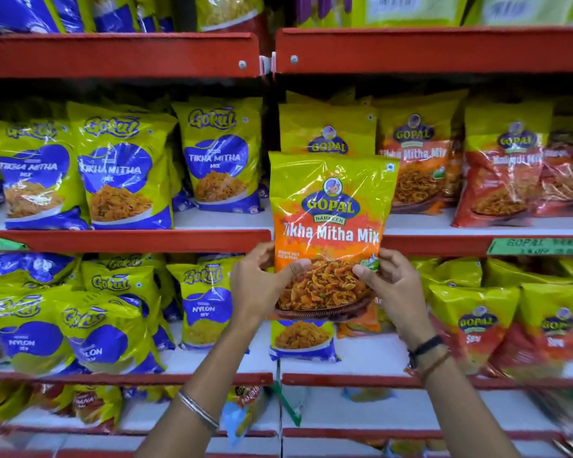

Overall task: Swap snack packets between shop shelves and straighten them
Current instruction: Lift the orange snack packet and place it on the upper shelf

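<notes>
A yellow and orange Gopal Tikha Mitha Mix packet (pixel 328 206) is held upright in front of the red shelf edge (pixel 146 241), between two shelf bays. My left hand (pixel 262 282) grips its lower left side and my right hand (pixel 391 285) grips its lower right side, thumbs on the front. Behind it on the middle shelf stands another Gopal packet (pixel 325 130). A blue and yellow Gokul packet (pixel 300 342) stands on the lower shelf, partly hidden by the held packet.
Gokul Tikha Mitha packets (pixel 119 166) fill the middle shelf on the left and Gokul Nylon Sev packets (pixel 202 305) the shelf below. Gopal packets (pixel 503 166) line the right bays. A green price label (pixel 540 246) hangs on the right shelf edge.
</notes>
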{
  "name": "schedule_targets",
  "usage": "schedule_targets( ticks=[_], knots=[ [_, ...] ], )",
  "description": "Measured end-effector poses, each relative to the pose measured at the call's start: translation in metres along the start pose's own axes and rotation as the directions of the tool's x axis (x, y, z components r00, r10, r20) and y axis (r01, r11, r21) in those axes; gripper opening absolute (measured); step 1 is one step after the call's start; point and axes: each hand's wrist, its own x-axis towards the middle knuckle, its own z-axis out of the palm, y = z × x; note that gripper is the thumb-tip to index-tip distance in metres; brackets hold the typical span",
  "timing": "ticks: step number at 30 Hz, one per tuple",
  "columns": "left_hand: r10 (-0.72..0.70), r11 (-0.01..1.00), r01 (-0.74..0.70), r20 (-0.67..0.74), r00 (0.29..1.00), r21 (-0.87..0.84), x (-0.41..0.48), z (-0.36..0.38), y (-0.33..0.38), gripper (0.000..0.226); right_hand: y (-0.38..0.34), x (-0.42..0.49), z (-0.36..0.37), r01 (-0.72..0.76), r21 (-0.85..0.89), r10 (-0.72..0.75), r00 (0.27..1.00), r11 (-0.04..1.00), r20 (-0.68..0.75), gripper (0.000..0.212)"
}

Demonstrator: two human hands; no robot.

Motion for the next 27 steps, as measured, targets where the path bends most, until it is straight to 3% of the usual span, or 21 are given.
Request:
schedule_targets(
  ticks=[5, 8, 13, 18, 21, 27],
  knots=[
    [-0.048, 0.998, 0.047, 0.026, 0.999, 0.029, -0.018, 0.023, -0.005, 0.058, 0.015, -0.009, -0.023, -0.026, -0.022, 0.026, 1.000, 0.999, -0.010, 0.068],
    [-0.053, 0.997, 0.052, 0.016, 0.998, 0.056, -0.023, 0.034, -0.002, 0.062, 0.016, -0.010, -0.032, -0.033, -0.011, 0.033, 0.999, 0.999, -0.013, 0.066],
    [-0.041, 0.997, 0.039, 0.026, 0.999, 0.070, -0.016, 0.055, 0.008, 0.043, 0.015, 0.000, -0.051, -0.016, 0.003, 0.016, 0.999, 1.000, -0.038, 0.066],
    [0.061, 0.998, -0.062, 0.037, 0.997, 0.030, 0.006, 0.087, 0.042, 0.045, -0.010, 0.030, -0.084, 0.080, 0.027, -0.078, 0.994, 0.996, -0.074, 0.055],
    [0.110, 0.993, -0.108, 0.061, 0.992, -0.038, 0.026, 0.115, 0.065, 0.050, -0.030, 0.057, -0.109, 0.176, 0.001, -0.175, 0.979, 0.984, -0.108, 0.037],
    [0.202, 0.972, -0.191, 0.068, 0.977, -0.134, 0.059, 0.178, 0.086, 0.065, -0.040, 0.111, -0.151, 0.310, -0.118, -0.325, 0.934, 0.943, -0.148, 0.039]
  ],
)
